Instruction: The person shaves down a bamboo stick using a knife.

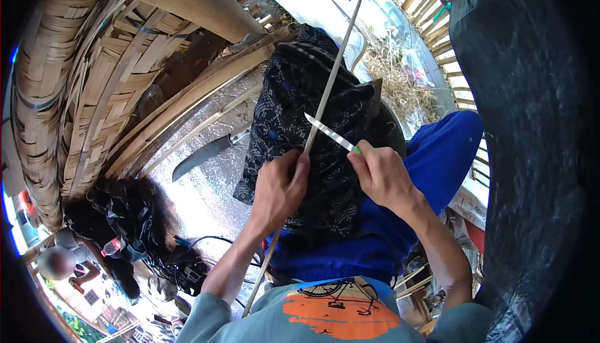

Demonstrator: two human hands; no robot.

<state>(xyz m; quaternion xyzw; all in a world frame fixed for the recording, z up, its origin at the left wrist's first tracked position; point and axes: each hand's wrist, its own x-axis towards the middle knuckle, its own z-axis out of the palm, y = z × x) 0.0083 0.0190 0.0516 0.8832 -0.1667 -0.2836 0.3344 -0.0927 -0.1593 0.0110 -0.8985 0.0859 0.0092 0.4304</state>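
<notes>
A long, thin bamboo strip [334, 74] runs slantwise across my lap, from the top of the view down past my left side. My left hand [282, 183] is closed round it at about mid-length. My right hand [381, 173] grips a small knife [331, 133] by its handle, of which a bit of green shows. The knife's pale blade points up and left, and crosses the strip just beyond my left hand; whether the edge touches it I cannot tell. Under both hands, a black patterned cloth [281, 111] covers my blue-trousered legs.
A large dark-bladed knife [203, 156] lies on the floor to the left. Woven bamboo panels [119, 86] and bamboo poles [206, 105] stand beyond it. Dark plastic sheeting [531, 124] hangs at right. Shavings [400, 77] lie ahead. Another person [81, 258] is at the lower left.
</notes>
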